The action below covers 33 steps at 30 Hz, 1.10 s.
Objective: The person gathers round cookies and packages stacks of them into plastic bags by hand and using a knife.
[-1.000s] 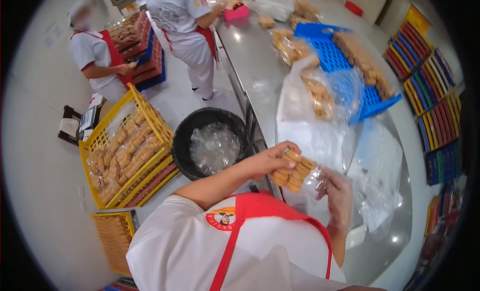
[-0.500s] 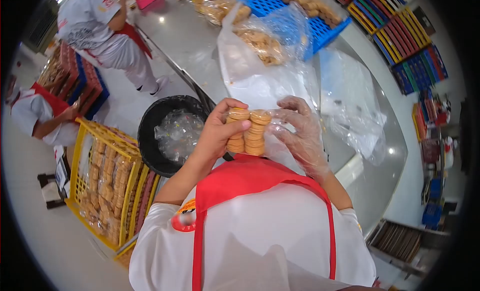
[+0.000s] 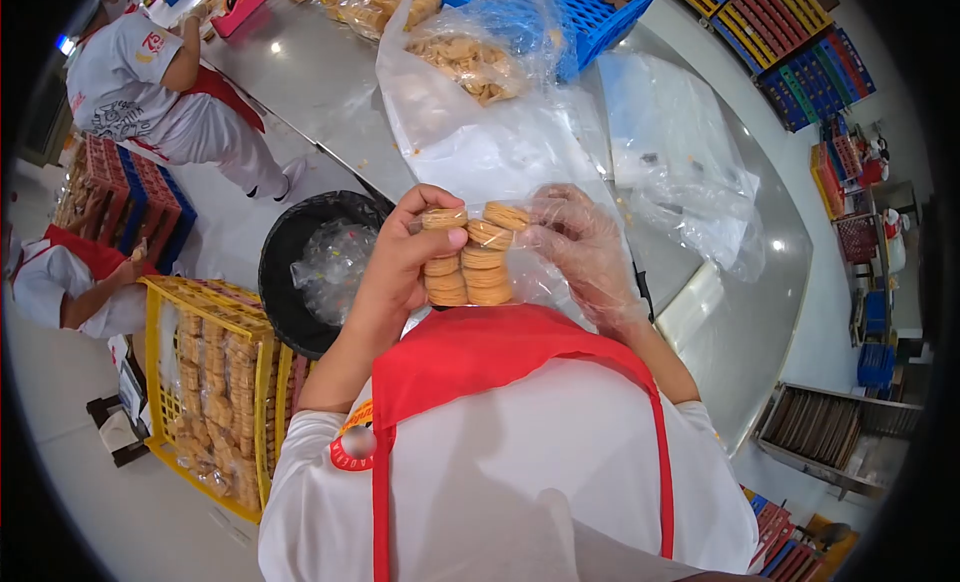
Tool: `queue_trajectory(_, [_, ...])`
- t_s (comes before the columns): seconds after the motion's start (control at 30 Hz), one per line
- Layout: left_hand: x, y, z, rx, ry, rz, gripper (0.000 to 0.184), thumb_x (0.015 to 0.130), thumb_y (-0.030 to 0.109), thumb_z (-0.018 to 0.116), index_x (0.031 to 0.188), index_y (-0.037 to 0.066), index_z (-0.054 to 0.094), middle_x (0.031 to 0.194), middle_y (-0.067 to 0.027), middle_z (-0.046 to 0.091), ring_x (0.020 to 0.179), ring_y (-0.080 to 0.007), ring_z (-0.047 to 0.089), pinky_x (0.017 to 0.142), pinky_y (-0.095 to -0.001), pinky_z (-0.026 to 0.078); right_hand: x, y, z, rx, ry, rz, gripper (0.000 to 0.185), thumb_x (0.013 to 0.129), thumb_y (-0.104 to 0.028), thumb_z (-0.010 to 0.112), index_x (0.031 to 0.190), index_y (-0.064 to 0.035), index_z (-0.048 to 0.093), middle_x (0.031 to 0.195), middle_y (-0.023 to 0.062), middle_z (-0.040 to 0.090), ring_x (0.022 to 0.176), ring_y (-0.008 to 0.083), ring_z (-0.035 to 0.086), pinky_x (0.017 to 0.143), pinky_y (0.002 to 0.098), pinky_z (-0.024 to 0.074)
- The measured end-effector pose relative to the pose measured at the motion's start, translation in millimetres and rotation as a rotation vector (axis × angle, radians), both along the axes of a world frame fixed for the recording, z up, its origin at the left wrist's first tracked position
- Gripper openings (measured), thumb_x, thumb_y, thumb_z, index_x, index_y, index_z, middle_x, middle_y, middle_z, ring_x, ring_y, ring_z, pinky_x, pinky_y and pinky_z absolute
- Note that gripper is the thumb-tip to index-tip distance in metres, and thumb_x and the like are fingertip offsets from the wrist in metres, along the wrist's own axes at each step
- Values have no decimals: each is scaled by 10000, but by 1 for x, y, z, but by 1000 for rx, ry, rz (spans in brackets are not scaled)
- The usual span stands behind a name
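Between my hands is a clear plastic bag of round cookies [image 3: 484, 265], stacked in two columns, with the top cookies on the right tilted. My bare left hand [image 3: 410, 250] is closed on the bag's left side, thumb pressed across the front. My right hand [image 3: 580, 244], in a clear plastic glove, pinches the bag's upper right side. Beyond them on the steel table lies a large open plastic bag of loose cookies [image 3: 462, 67]. White plastic sheeting [image 3: 500, 147] spreads beneath and in front of it.
A black bin [image 3: 272, 282] with crumpled plastic stands left of the table. Yellow crates [image 3: 262, 402] of packed cookies are at lower left. A blue crate [image 3: 620, 17] sits at the table's far side, with clear bags [image 3: 670, 132] to the right. Two co-workers [image 3: 150, 92] are at left.
The cookies at the top of the bag have shifted and tilted, with the right ones higher. Both hands still grip the bag. The camera view has turned slightly.
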<state>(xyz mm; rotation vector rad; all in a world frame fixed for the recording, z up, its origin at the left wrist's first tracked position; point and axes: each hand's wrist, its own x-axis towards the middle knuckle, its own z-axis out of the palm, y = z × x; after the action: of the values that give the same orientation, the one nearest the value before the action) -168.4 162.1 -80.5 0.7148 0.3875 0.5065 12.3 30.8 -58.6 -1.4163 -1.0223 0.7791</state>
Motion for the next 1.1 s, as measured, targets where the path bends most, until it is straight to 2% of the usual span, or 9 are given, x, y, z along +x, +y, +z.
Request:
queue_trajectory(0.07, [6,0,-2,29,15,12,342,808,-19,726,1092,44,546,1030,-49,586,944,-114,603,835,-267,510,4,0,-3,-18,15,-5,261,818,-88,754,1074,-41,737,1069,82,594,883,138,563,768,263,468])
queue_trajectory(0.17, [17,-7,-12,184,153,74,381,767,-34,728,1100,35,556,1048,-61,599,919,-123,626,823,-274,526,12,-3,-4,10,-242,43,261,822,-95,757,1079,-50,737,1063,81,593,882,140,562,763,261,464])
queue_trajectory(0.27, [20,-7,-16,190,154,22,459,730,-55,759,1129,37,550,1068,-57,591,934,-122,624,829,-271,521,10,-5,-4,60,-87,19,245,825,-108,763,1062,-54,733,1056,87,594,876,151,564,751,271,470])
queue_trajectory(0.47, [29,-17,-20,167,163,-11,539,692,-70,786,1155,45,537,1039,-56,628,952,-141,643,840,-283,529,19,-13,-16,8,-56,17,214,835,-116,758,1034,-52,713,1070,95,589,914,179,577,765,291,481])
queue_trajectory(0.77, [15,-19,-33,55,18,40,539,683,-86,779,1148,55,546,1027,-71,651,954,-158,655,827,-303,546,30,-9,2,89,-505,164,273,793,-20,729,1061,-59,695,1099,109,571,994,250,609,862,334,495])
queue_trajectory(0.87, [9,-18,-37,56,-53,70,538,676,-60,785,1141,61,543,1030,-87,654,968,-180,661,835,-322,551,28,-12,10,102,-499,158,293,781,25,720,1066,-35,682,1122,89,572,982,204,606,834,304,493])
queue_trajectory(0.97, [2,-15,-30,71,-147,108,554,651,-17,804,1130,65,539,1030,-106,656,976,-209,668,861,-347,554,39,-15,-2,341,14,96,265,778,19,721,1037,-17,680,1066,50,596,941,148,600,795,271,485])
queue_trajectory(1.07, [-9,-11,-35,66,-253,127,598,625,17,814,1144,69,523,1046,-138,650,977,-262,671,875,-385,558,55,-19,-4,109,315,-58,234,787,-15,727,1017,-16,682,983,9,605,908,108,581,777,244,467])
queue_trajectory(1.1, [-10,-10,-35,61,-312,105,608,623,22,814,1152,71,517,1049,-147,647,976,-275,671,870,-394,560,56,-15,-6,23,176,-54,226,775,-61,742,991,-35,684,942,40,636,865,164,617,761,276,487])
